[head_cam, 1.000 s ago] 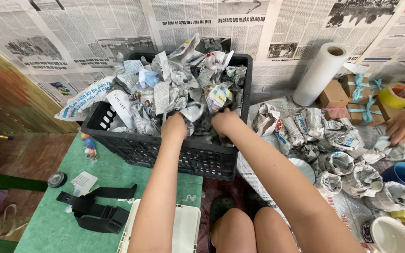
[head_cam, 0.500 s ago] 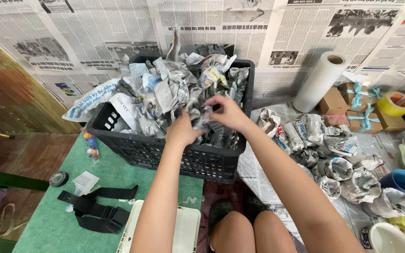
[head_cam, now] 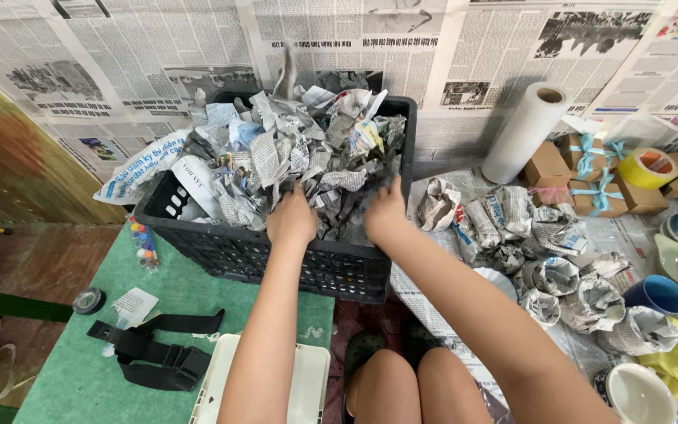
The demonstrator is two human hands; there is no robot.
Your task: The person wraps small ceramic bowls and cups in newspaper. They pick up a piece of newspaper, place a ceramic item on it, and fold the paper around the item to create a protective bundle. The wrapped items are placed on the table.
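Note:
A black plastic crate (head_cam: 198,243) stands in front of me, heaped with crumpled newspaper scraps (head_cam: 276,149). My left hand (head_cam: 292,218) and my right hand (head_cam: 384,210) both reach into the near side of the heap, palms down, fingers buried in the paper. Each hand seems to clutch scraps, but the fingertips are hidden under the paper. My bare knees show at the bottom of the view.
Newspaper-wrapped bundles (head_cam: 512,228), bowls and cups (head_cam: 657,294), small brown boxes with blue ribbon (head_cam: 582,169), yellow tape (head_cam: 649,167) and a white paper roll (head_cam: 523,133) lie to the right. A black strap (head_cam: 158,357) and a white stool (head_cam: 308,385) sit on the green mat (head_cam: 80,385).
Both hands dropped from a raised position over the heap back down into the paper at the crate's near edge. The view shifted slightly.

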